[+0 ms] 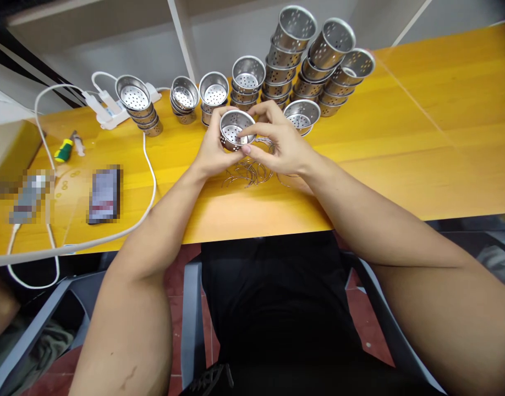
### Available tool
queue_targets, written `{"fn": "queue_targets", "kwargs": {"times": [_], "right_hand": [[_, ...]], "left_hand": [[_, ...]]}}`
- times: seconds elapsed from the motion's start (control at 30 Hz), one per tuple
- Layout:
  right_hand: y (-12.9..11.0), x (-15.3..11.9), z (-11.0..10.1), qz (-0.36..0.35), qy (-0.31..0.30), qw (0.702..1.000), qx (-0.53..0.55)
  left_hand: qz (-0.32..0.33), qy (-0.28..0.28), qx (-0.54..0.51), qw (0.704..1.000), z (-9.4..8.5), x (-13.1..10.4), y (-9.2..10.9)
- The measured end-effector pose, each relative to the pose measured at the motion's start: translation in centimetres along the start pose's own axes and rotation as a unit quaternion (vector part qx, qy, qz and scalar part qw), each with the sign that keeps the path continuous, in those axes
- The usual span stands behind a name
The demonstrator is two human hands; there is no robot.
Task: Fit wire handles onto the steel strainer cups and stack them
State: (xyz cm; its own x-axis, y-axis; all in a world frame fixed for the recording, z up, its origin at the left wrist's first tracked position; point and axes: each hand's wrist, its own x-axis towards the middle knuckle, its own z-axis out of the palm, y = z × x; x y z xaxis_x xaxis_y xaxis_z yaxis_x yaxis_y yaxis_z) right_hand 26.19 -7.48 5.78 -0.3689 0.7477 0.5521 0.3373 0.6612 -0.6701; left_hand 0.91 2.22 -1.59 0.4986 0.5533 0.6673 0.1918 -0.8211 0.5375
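A perforated metal cup (231, 122) is held above the yellow table, its open top tilted toward me. My left hand (213, 148) wraps round the cup's left side and underside. At its right rim is my right hand (279, 137), with the index finger reaching inside the cup and the thumb against the outside. Whether those fingers pinch something small is hard to see. Loose thin metal wire rings (252, 173) lie on the table just below the hands. Another perforated cup (302, 115) stands behind my right hand.
Stacks of perforated cups (281, 74) line the table's back edge. To the left are a power strip (112, 118) with white cables, a green-yellow screwdriver (64, 150), a phone (104, 195) and a cardboard box (13, 151). Part of another person (0, 308) shows at lower left.
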Motion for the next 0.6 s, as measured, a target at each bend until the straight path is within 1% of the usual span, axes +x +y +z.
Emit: {"fn": "queue_targets", "kwargs": {"times": [0.13, 0.23, 0.3, 0.37, 0.47, 0.53, 0.6], "right_hand": [[0.0, 0.1, 0.4, -0.001, 0.015, 1.000, 0.005], [-0.5, 0.4, -0.3, 0.012, 0.027, 1.000, -0.009], [-0.8, 0.5, -1.6, 0.021, 0.053, 0.998, -0.038], [-0.9, 0.6, -3.6, 0.033, 0.091, 0.991, -0.091], [-0.7, 0.5, -7.1, 0.064, 0.146, 0.968, -0.192], [-0.5, 0.4, -8.8, 0.112, 0.135, 0.956, -0.234], [-0.5, 0.2, -9.9, 0.167, 0.102, 0.948, -0.249]], "left_hand": [[0.022, -0.001, -0.003, 1.000, 0.4, -0.1, 0.3], [0.015, -0.011, 0.006, 1.000, 0.7, -0.2, 0.6], [0.006, -0.027, 0.009, 1.000, 0.8, -0.2, 0.5], [0.002, -0.035, 0.010, 0.999, 0.6, -0.3, 0.1], [-0.012, -0.025, 0.016, 1.000, 0.2, -0.4, -1.0], [-0.015, -0.021, 0.012, 1.000, 0.0, -0.4, -1.5], [-0.009, -0.024, 0.007, 1.000, -0.1, -0.5, -1.9]]}}
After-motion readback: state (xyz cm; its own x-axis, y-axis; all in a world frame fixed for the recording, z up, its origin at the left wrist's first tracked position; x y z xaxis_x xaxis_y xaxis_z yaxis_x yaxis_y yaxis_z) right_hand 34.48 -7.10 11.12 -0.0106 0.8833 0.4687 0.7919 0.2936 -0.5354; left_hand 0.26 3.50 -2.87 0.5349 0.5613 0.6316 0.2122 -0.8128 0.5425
